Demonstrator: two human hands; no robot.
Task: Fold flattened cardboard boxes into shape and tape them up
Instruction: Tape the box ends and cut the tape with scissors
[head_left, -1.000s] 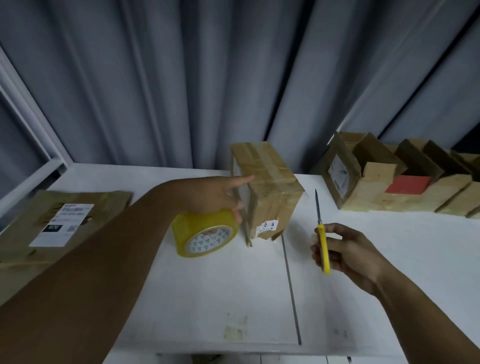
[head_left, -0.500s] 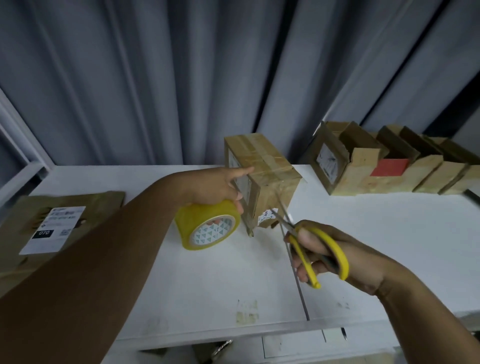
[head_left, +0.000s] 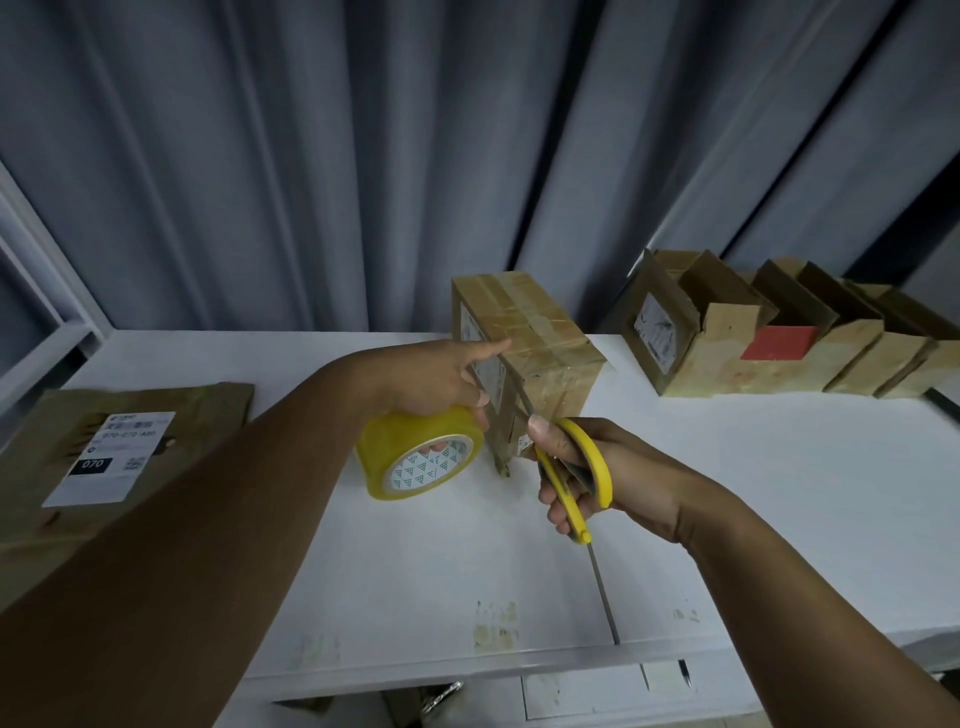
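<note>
The left hand (head_left: 441, 379) grips the yellow tape roll (head_left: 415, 457), index finger stretched to the taped cardboard box (head_left: 540, 353) standing on the counter (head_left: 779, 493). The right hand (head_left: 623, 478) curls round yellow-handled scissors (head_left: 576, 467), their blades at the box's near left edge.

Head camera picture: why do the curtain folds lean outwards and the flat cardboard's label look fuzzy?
Head view: the wide-angle lens bends things, so the curtain folds fan out toward the top corners. Head view: the flattened cardboard box lies near the left edge, where the picture is softer, so its label smears. Head view: the tape roll and scissors near the middle look sharper.
</note>
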